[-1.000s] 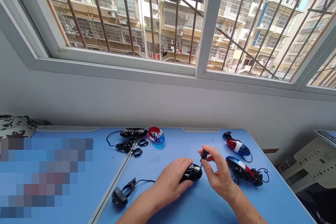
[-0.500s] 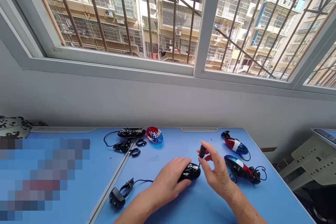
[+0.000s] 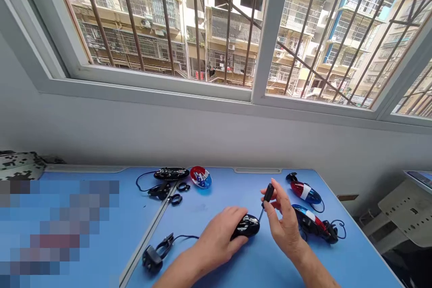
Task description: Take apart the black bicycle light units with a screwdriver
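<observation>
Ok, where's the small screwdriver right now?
In the head view, the small black-handled screwdriver is pinched in the right hand, its tip right by the glossy black light casing that the left hand holds down.

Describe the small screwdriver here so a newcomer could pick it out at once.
On the blue desk under the window, find the right hand. Pinched in its fingers is a black-handled screwdriver. Its thin shaft points at the black casing under the left hand; nothing else is held up.
</observation>
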`<state>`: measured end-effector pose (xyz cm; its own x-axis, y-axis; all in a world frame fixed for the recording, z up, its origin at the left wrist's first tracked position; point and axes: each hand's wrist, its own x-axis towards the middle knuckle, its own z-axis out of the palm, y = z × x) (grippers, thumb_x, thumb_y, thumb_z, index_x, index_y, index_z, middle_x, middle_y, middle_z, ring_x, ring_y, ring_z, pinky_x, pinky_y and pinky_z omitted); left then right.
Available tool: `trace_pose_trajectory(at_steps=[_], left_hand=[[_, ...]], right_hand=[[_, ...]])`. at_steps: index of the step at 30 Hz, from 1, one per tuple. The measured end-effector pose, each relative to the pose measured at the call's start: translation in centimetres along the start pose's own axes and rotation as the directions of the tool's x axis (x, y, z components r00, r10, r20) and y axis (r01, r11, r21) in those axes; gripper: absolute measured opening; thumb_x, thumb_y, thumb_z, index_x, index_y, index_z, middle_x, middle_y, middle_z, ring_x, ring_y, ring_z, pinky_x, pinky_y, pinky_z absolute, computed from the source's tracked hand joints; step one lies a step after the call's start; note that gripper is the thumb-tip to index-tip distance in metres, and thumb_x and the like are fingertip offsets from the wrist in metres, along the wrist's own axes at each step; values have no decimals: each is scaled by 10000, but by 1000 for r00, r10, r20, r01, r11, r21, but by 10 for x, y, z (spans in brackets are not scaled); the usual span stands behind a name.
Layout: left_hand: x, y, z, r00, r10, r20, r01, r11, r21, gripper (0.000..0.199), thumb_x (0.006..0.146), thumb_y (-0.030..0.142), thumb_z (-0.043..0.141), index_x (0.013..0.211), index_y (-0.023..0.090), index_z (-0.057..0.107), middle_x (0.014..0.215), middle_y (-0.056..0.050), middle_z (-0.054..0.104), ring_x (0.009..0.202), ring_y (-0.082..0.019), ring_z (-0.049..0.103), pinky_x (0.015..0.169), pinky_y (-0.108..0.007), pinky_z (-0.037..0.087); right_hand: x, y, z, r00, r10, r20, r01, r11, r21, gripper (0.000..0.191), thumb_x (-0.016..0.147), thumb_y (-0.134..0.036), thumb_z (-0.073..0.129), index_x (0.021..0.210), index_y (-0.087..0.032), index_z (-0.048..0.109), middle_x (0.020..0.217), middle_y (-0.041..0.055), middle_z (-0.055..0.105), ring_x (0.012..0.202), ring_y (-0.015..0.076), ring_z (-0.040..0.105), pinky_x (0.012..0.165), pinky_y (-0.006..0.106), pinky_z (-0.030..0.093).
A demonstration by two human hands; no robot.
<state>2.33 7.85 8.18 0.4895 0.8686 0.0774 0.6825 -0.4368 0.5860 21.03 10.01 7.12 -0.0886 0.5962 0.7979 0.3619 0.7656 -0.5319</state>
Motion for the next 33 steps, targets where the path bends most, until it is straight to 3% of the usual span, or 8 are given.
trace_pose_trajectory(at_steps=[9, 19, 33], left_hand=[[-3, -1, 2, 999, 28, -38, -26, 999, 40, 534, 722, 64, 539, 1242, 181, 495, 1223, -107, 559, 1065, -260, 552, 913, -396, 473], [-2, -4, 2, 1000, 21, -18, -20, 999, 33, 381, 765, 126, 559, 1137, 209, 542, 1164, -86, 620, 1045, -284, 553, 891, -431, 454], [-1, -2, 0, 1000, 11, -10, -11, 1000, -11, 495, 754, 105, 579, 1232, 217, 521, 1178, -75, 610, 1044, -260, 558, 898, -394, 451]], right_hand=[[0, -1, 0, 1000, -4, -13, 4, 1000, 4, 544, 925, -120, 493, 1428, -288, 373, 1057, 82, 699, 904, 176, 691, 626, 253, 592], [1, -1, 0, 999, -25, -32, 25, 1000, -7, 547, 914, -105, 502, 1420, -277, 384, 1049, 83, 696, 883, 172, 689, 602, 241, 587], [0, 2, 2, 999, -47, -23, 47, 999, -22, 571, 889, -68, 514, 1404, -285, 399, 1071, 81, 684, 898, 169, 696, 592, 223, 583]])
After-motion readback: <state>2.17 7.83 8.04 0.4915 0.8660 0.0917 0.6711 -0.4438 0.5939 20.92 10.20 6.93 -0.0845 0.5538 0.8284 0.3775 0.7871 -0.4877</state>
